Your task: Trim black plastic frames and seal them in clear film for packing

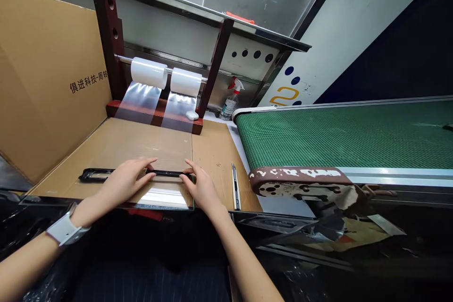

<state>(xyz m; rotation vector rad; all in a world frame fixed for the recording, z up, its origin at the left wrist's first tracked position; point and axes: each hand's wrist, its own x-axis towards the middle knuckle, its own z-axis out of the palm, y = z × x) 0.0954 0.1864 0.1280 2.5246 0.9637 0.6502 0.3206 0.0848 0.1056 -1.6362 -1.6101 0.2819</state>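
A long, narrow black plastic frame (168, 173) lies crosswise in front of me, low over the cardboard-covered work surface. My left hand (125, 180) grips it near its middle, thumb on the near edge and fingers on the far edge. At its right end my right hand (202, 186) pinches it between thumb and fingers. The frame's left end, with a long opening, sticks out past my left hand. Under the frame lies a clear, shiny plate (163, 197). My left palm hides part of the frame.
Two rolls of clear film (148, 73) hang on a dark red wooden stand (155, 114), their ends drawn down. A utility knife (235, 186) lies to the right. Behind stands a spray bottle (230, 105). A green conveyor belt (336, 137) borders the right; a cardboard panel (49, 71) the left.
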